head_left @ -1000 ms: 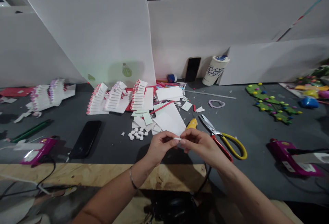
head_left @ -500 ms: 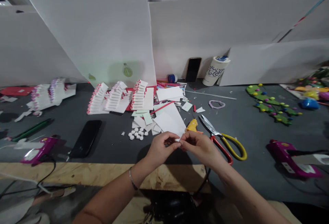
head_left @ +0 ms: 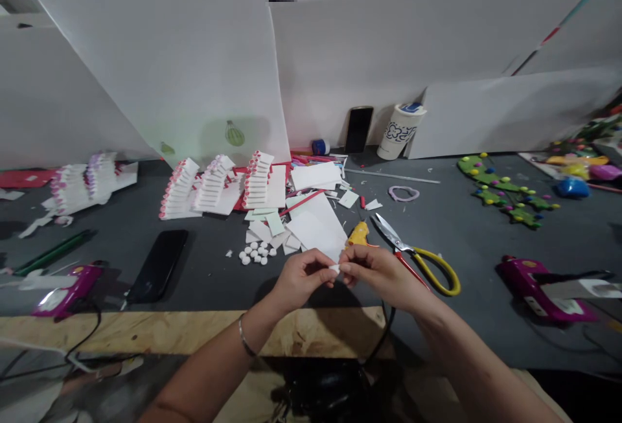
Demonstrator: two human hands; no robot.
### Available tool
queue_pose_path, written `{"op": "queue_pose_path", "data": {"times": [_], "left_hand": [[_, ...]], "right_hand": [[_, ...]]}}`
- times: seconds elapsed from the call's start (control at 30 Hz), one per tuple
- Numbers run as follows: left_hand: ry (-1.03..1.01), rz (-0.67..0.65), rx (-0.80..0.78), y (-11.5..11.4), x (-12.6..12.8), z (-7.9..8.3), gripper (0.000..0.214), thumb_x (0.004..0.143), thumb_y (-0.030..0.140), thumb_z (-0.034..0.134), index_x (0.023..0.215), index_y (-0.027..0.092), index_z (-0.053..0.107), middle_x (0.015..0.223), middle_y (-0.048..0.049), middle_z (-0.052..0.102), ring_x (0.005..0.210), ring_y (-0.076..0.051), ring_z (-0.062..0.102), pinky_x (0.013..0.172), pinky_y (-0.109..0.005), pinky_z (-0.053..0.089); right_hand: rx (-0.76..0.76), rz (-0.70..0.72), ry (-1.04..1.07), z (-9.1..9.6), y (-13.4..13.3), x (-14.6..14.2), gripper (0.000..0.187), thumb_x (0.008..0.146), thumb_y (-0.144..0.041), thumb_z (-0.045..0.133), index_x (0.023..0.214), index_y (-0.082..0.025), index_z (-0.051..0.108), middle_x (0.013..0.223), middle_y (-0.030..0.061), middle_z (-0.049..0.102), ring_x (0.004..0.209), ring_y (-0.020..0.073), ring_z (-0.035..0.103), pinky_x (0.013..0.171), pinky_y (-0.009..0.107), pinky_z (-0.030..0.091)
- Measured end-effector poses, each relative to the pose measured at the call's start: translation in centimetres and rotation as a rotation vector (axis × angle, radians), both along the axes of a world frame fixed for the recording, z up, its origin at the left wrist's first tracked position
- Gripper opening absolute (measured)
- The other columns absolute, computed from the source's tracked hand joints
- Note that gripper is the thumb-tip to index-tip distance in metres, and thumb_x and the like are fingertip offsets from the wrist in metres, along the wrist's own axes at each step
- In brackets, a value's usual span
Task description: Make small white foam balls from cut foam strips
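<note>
My left hand (head_left: 302, 275) and my right hand (head_left: 380, 271) meet above the table's near edge, fingertips pinched together on a small white piece (head_left: 335, 268). Just behind the hands lie white paper sheets (head_left: 318, 228), a cluster of small white discs (head_left: 255, 253) and a yellow glue gun (head_left: 359, 234). Scissors with yellow and red handles (head_left: 418, 255) rest right of my right hand.
A black phone (head_left: 158, 265) lies to the left, and purple glue guns sit at the far left (head_left: 68, 287) and the right (head_left: 534, 278). Fanned white-and-pink strips (head_left: 216, 183) lie further back. A cup (head_left: 401, 131), a second phone (head_left: 358, 129), green foam shapes (head_left: 505, 190) and white partitions stand behind.
Both hands stay pinched on the small white piece, shifting only slightly; the view has drifted a little.
</note>
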State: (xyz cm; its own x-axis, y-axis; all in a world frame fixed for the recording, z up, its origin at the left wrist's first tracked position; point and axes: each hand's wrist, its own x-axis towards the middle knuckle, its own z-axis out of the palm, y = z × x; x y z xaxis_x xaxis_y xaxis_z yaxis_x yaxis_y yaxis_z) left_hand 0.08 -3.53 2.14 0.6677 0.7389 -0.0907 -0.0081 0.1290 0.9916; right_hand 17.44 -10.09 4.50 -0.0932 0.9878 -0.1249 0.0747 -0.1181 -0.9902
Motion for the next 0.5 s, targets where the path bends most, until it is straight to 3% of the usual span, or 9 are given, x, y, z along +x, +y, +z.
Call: {"op": "queue_pose_path", "data": {"times": [0.17,0.37,0.5], "left_hand": [[-0.085,0.05,-0.141,-0.2,0.2,0.4,0.031,0.064,0.038,0.08,0.072,0.015,0.063,0.058,0.001,0.064,0.051,-0.011,0.059,0.054,-0.023,0.048],[-0.173,0.191,-0.13,-0.1,0.3,0.3,0.029,0.065,0.035,0.081,0.073,0.015,0.062,0.058,0.0022,0.065,0.052,-0.011,0.061,0.054,-0.022,0.05],[-0.145,0.154,-0.156,0.0,0.3,0.4,0.03,0.063,0.036,0.081,0.072,0.014,0.063,0.058,0.0015,0.066,0.051,-0.01,0.06,0.054,-0.021,0.049]], "right_hand": [[0.048,-0.016,-0.036,0.1,0.0,-0.3,0.026,0.085,-0.043,0.059,0.077,-0.018,0.061,0.067,-0.0006,0.059,0.06,0.0114,0.055,0.058,0.024,0.046],[0.081,-0.082,-0.093,-0.6,-0.1,-1.1,0.024,0.086,-0.042,0.056,0.077,-0.019,0.06,0.068,-0.0005,0.06,0.059,0.0118,0.053,0.056,0.024,0.045],[0.102,-0.161,-0.067,-0.1,-0.1,-1.2,0.026,0.084,-0.045,0.059,0.086,-0.02,0.06,0.069,-0.0008,0.06,0.061,0.0124,0.054,0.057,0.025,0.045]]}}
